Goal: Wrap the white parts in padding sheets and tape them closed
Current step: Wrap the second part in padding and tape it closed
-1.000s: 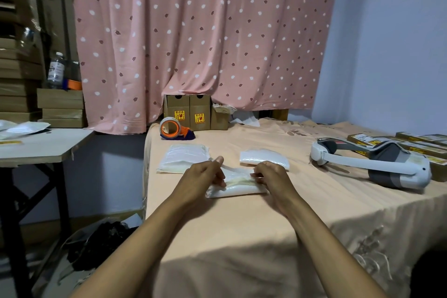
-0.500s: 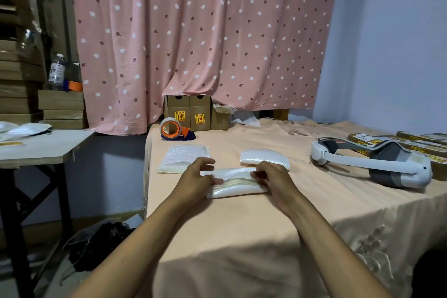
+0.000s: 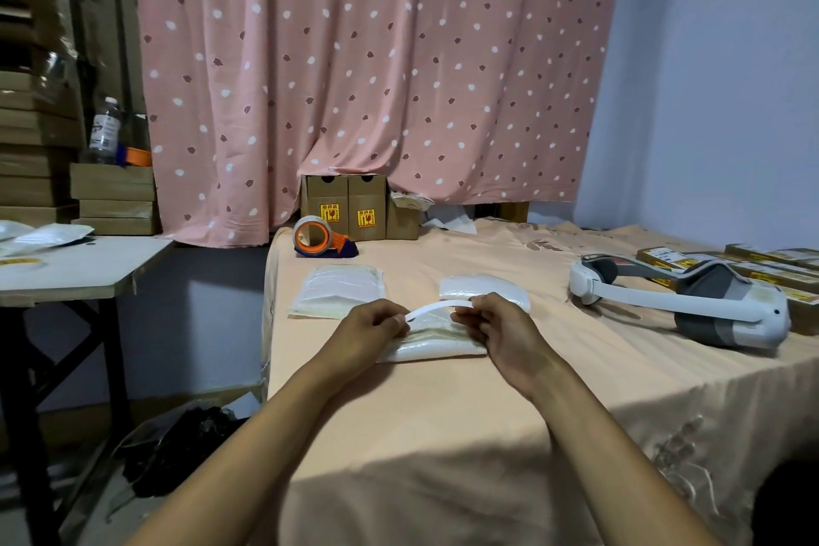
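At the back left of the peach-clothed bench (image 3: 443, 412), the orange tape dispenser (image 3: 321, 237) is sitting well apart from my hands. In front of it, a flat stack of translucent white padding sheets (image 3: 337, 290) is lying just left of my work.

My left hand (image 3: 370, 330) is pinching one end of a thin white curved strip (image 3: 436, 306), fingers curled in around it. The strip is arching just above a folded white padding sheet (image 3: 432, 346), which is lying flat on the bench between my wrists. I am taking the strip for the part being wrapped, though I cannot tell for sure. My right hand (image 3: 496, 328) is pinching the other end the same way, fingers bent and closed on it.

Just beyond that hand a white padded bundle (image 3: 485, 286) is resting, and far right a white and grey headset (image 3: 691, 306) is lying on its side.

I am seeing three risks. The strip is bowing between my pinches, so it may spring free if either grip slackens. Nothing is pinning the sheet, so it may unfold or slide. The tape is a long reach, and letting go to fetch it may undo the wrap.
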